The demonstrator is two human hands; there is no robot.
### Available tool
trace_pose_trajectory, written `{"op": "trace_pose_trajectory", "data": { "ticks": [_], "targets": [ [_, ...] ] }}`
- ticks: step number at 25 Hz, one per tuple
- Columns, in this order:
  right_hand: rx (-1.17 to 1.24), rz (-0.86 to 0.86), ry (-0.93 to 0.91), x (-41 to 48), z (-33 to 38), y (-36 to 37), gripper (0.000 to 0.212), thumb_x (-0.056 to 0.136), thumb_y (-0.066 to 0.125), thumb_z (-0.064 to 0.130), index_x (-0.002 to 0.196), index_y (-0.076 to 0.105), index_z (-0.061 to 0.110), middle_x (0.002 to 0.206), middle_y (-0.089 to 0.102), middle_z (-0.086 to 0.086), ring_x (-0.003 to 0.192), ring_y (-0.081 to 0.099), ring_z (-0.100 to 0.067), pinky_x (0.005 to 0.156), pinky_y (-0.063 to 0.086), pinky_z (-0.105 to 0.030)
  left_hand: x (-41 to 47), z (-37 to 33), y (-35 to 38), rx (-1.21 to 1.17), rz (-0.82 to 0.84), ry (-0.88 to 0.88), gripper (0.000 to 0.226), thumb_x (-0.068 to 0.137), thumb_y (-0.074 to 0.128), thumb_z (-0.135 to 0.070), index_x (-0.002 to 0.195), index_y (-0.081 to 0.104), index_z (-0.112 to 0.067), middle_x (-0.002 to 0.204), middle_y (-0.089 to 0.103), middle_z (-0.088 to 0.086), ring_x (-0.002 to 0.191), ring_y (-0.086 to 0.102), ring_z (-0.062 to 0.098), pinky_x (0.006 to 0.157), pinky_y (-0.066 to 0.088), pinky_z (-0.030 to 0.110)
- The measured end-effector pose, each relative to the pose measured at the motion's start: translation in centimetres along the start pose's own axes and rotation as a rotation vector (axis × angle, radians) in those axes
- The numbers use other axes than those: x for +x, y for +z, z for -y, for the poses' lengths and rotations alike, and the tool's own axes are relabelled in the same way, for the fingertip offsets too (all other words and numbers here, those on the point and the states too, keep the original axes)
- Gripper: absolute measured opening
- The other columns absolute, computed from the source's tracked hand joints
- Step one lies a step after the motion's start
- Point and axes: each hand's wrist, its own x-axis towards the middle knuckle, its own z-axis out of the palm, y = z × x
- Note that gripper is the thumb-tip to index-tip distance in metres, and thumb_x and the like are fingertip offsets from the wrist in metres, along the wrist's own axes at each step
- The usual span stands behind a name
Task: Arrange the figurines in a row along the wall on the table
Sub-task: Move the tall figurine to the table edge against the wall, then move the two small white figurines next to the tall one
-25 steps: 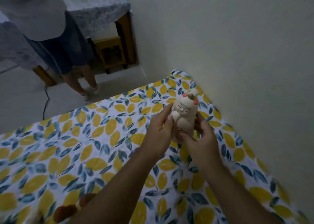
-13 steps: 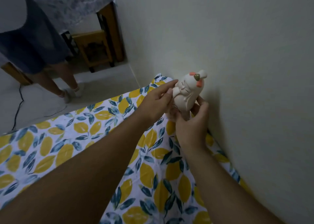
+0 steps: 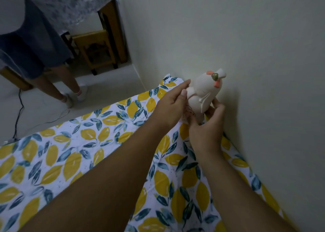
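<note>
Both hands on one figurine [image 3: 204, 92], far right, just beside the wall [image 3: 246, 56], tilted toward it. Left hand [image 3: 171, 107] grip pinches its left side; right hand [image 3: 207, 126] grip clasps the base. Can't tell if it touches the worktop [image 3: 70, 152].

We see a smooth matt ceramic-looking figurine [image 3: 204, 92], a lemon-print cloth tablecloth [image 3: 70, 161], a matt painted wall [image 3: 246, 38], a wooden stool [image 3: 95, 50].

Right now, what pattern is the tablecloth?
White tablecloth printed with yellow lemons and blue-green leaves, shown clearly in the head view.
</note>
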Motion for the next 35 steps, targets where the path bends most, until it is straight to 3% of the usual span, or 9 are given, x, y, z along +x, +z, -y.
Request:
{"op": "trace_pose_trajectory", "data": {
  "ticks": [4, 6, 10, 15, 23, 27, 30, 32, 35],
  "targets": [
    [-0.331, -0.020, -0.009, -3.2, 1.5, -0.9, 0.093, 0.078, 0.082, 0.048, 0.153, 0.031, 0.024, 0.150, 0.046, -0.005, 0.136, 0.043, -0.020, 0.104, 0.042, -0.031, -5.4, 0.1, -2.6, 0.238, -0.110, -0.008, 0.043, 0.104, 0.039, -0.045, 0.145, 0.047, -0.035, 0.151, 0.047, -0.007, 0.137, 0.039, 0.009, 0.110, 0.035, 0.036],
    [-0.434, -0.017, -0.097, -7.0, 2.3, -0.9, 0.087, 0.081, 0.075, 0.056, 0.152, 0.035, 0.025, 0.153, 0.045, -0.005, 0.140, 0.038, -0.024, 0.107, 0.041, -0.039, -9.8, 0.8, -5.4, 0.326, -0.179, -0.018, 0.046, 0.103, 0.037, -0.050, 0.146, 0.045, -0.035, 0.152, 0.046, -0.007, 0.141, 0.035, 0.011, 0.112, 0.033, 0.040],
    [-0.566, 0.375, -0.232, -16.4, 4.5, 1.8, 0.065, 0.096, 0.054, 0.056, 0.151, 0.041, 0.025, 0.160, 0.039, 0.001, 0.148, 0.030, -0.020, 0.116, 0.032, -0.050, -21.1, 2.1, -12.3, 0.517, -0.297, -0.101, 0.052, 0.103, 0.034, -0.052, 0.150, 0.039, -0.029, 0.157, 0.040, -0.003, 0.148, 0.023, 0.014, 0.121, 0.017, 0.042],
    [-0.676, 0.841, -0.406, -30.9, 7.9, 6.4, 0.066, 0.099, 0.042, 0.059, 0.157, 0.031, 0.030, 0.167, 0.018, 0.011, 0.155, 0.006, -0.012, 0.124, 0.005, -0.044, -37.9, 3.2, -20.2, 0.691, -0.429, -0.253, 0.058, 0.103, 0.035, -0.051, 0.153, 0.033, -0.023, 0.161, 0.032, -0.002, 0.151, 0.014, 0.016, 0.122, 0.010, 0.044],
    [-0.821, 1.212, -0.620, -48.6, 8.9, 11.4, 0.074, 0.097, 0.048, 0.058, 0.159, 0.018, 0.032, 0.169, 0.011, 0.003, 0.155, 0.001, -0.018, 0.123, 0.002, -0.041, -54.5, 7.1, -31.1, 0.881, -0.633, -0.488, 0.074, 0.096, 0.045, -0.056, 0.156, 0.024, -0.018, 0.165, 0.020, 0.004, 0.152, 0.005, 0.024, 0.121, 0.001, 0.045],
    [-0.912, 1.223, -0.717, -51.7, 8.1, 14.3, 0.070, 0.097, 0.057, 0.045, 0.158, 0.027, 0.027, 0.165, 0.027, -0.003, 0.154, 0.015, -0.025, 0.122, 0.011, -0.044, -56.9, 9.9, -34.3, 0.799, -0.568, -0.677, 0.088, 0.088, 0.062, -0.050, 0.157, 0.016, -0.022, 0.164, 0.021, 0.008, 0.149, 0.018, 0.031, 0.116, 0.026, 0.053],
    [-0.991, 1.183, -0.771, -52.6, 7.8, 15.5, 0.069, 0.093, 0.063, 0.046, 0.155, 0.034, 0.033, 0.156, 0.043, -0.002, 0.150, 0.026, -0.027, 0.120, 0.017, -0.045, -57.6, 10.9, -34.6, 0.575, -0.579, -0.597, 0.081, 0.090, 0.065, -0.029, 0.156, 0.018, -0.031, 0.156, 0.037, 0.002, 0.126, 0.052, 0.027, 0.086, 0.055, 0.045],
    [-1.012, 1.195, -0.737, -52.8, 7.3, 15.8, 0.070, 0.092, 0.064, 0.050, 0.153, 0.034, 0.038, 0.152, 0.046, 0.000, 0.147, 0.030, -0.026, 0.119, 0.019, -0.045, -57.7, 11.3, -34.5, 0.594, -0.582, -0.556, 0.080, 0.091, 0.066, -0.022, 0.155, 0.019, -0.031, 0.151, 0.041, 0.004, 0.117, 0.057, 0.028, 0.080, 0.056, 0.043],
    [-0.950, 1.210, -0.715, -53.1, 6.8, 15.9, 0.066, 0.093, 0.067, 0.040, 0.152, 0.039, 0.035, 0.156, 0.044, -0.002, 0.148, 0.031, -0.026, 0.117, 0.024, -0.044, -57.5, 11.5, -34.7, 0.564, -0.621, -0.545, 0.076, 0.090, 0.067, -0.018, 0.153, 0.026, -0.026, 0.148, 0.044, 0.003, 0.121, 0.055, 0.027, 0.086, 0.054, 0.042]
  ]
}}
